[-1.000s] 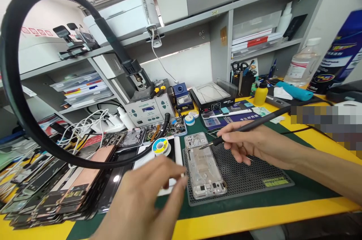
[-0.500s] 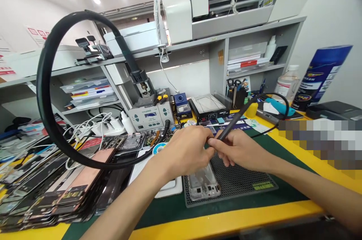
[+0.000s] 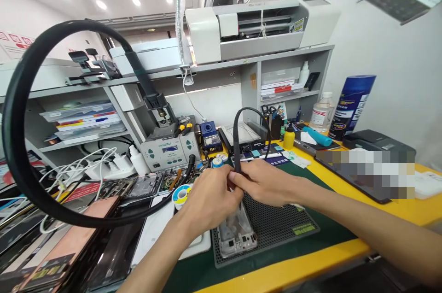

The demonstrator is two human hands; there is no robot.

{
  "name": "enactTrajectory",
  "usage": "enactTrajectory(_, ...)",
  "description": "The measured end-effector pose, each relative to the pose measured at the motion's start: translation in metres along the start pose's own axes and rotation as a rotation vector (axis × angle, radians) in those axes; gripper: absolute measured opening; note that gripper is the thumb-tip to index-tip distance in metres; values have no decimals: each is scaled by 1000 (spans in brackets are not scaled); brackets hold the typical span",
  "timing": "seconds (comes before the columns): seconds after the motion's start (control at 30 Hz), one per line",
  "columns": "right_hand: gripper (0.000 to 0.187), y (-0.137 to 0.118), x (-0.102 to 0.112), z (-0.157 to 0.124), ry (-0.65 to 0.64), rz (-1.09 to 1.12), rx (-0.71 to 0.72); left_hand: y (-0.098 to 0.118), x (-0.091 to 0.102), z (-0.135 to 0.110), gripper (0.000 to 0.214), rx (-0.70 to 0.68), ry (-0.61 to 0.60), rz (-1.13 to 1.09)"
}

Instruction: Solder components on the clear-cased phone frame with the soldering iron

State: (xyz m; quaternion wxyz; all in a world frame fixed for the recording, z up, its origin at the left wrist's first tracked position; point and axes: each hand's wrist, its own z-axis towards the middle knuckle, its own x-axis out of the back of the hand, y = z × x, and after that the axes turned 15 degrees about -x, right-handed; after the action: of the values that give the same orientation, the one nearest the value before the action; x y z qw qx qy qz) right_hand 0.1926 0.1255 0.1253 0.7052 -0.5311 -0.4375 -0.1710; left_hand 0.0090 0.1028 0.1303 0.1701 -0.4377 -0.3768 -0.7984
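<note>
My right hand [image 3: 267, 183] is closed round a slim black soldering iron [image 3: 236, 150], whose handle stands nearly upright and whose cord loops over behind it. The iron's tip is hidden by my fingers. My left hand [image 3: 214, 191] meets the right one, fingers curled in a pinch; whatever is in them cannot be seen. Just below both hands, an opened phone frame [image 3: 238, 234] lies on a dark perforated mat [image 3: 276, 221]. A spool of solder [image 3: 181, 195] is left of my left hand, beside a white flat device [image 3: 152, 228].
A thick black hose [image 3: 14, 145] arcs across the left, by a rework station [image 3: 169, 150]. Stacked phone parts [image 3: 65, 242] crowd the left side. At the right are a yellow bottle [image 3: 289, 138], a spray can [image 3: 352, 106] and a dark tablet-like panel [image 3: 348, 178].
The iron's handle has swung from a rightward slant to nearly upright. The view has shifted to the right and tilted, so both hands appear further left; they stay together above the phone frame.
</note>
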Motion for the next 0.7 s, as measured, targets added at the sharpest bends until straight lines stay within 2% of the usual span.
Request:
enactTrajectory(0.17,35,2,25,-4,-130,12,-72,-4,13,-1,19,34,17,-147)
enactTrajectory(0.23,36,10,41,-7,-208,8,-131,-9,19,-3,22,70,14,-239)
enactTrajectory(0.33,28,28,55,-9,-251,-27,-214,-20,25,-5,27,156,30,-387)
enactTrajectory(0.4,26,39,56,-7,-248,-36,-246,-29,27,-6,30,213,48,-490)
enactTrajectory(0.57,32,57,47,-4,-207,-119,-273,-45,25,-6,37,321,106,-703)
enactTrajectory(0.7,32,68,49,-8,-293,-197,-331,-52,23,-8,41,346,142,-786)
